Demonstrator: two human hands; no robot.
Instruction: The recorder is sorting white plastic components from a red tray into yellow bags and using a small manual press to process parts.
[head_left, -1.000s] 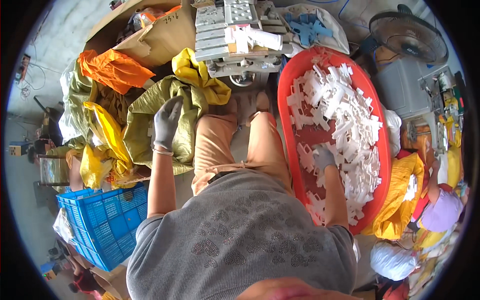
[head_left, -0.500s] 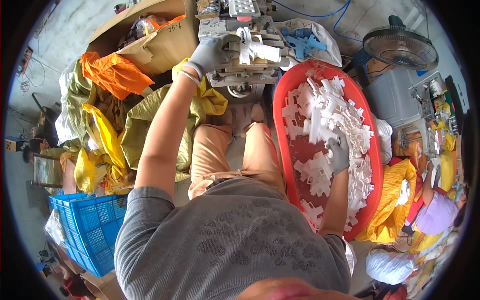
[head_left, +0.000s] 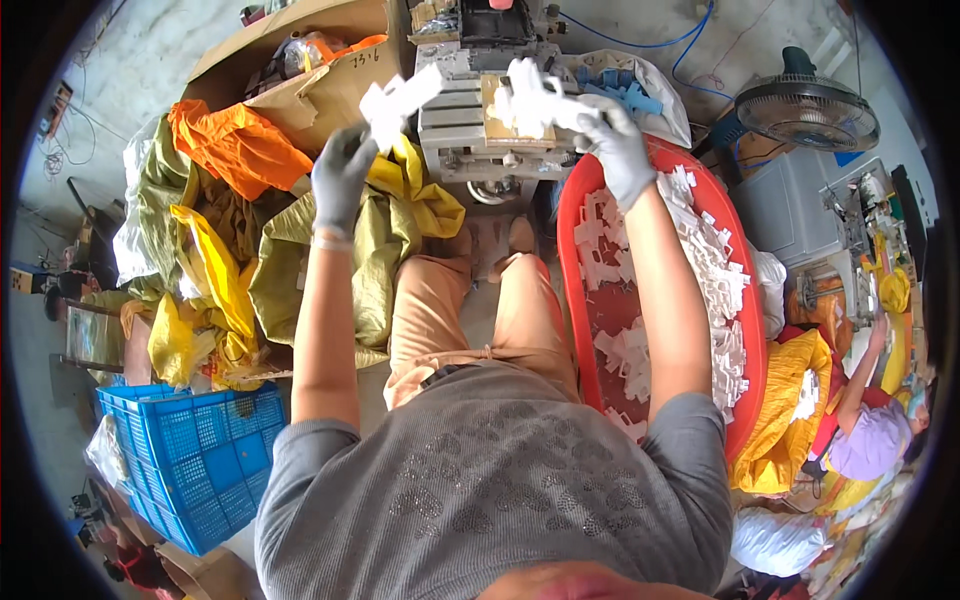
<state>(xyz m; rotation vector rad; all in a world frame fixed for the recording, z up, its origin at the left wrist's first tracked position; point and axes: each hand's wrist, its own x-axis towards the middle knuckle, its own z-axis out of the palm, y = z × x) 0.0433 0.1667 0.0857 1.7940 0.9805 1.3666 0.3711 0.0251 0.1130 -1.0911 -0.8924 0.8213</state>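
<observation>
In my gloved left hand (head_left: 343, 178) is a white plastic toy gun piece (head_left: 400, 105), raised beside the machine over the yellow and olive sacks. The fingers are closed on its lower end. My gloved right hand (head_left: 622, 150) grips the grip end of another white toy gun piece (head_left: 530, 97), which sits at the wooden block (head_left: 500, 115) on the machine bed (head_left: 448, 128). Both white pieces look bright and slightly blurred. Below my right forearm, a red tub (head_left: 568, 250) holds a heap of similar white pieces (head_left: 722, 270).
Left of the machine stands an open cardboard box (head_left: 330, 95), with an orange cloth (head_left: 235, 150) and an olive sack (head_left: 385, 290) nearby. A blue crate (head_left: 200, 460) is lower left. A fan (head_left: 808, 105) and a sack of blue pieces (head_left: 625, 90) stand at right. Another person (head_left: 870, 440) sits far right.
My left hand has moved left off the machine, holding a white toy gun piece. My right hand has come up from the red tub to the machine with another piece.
</observation>
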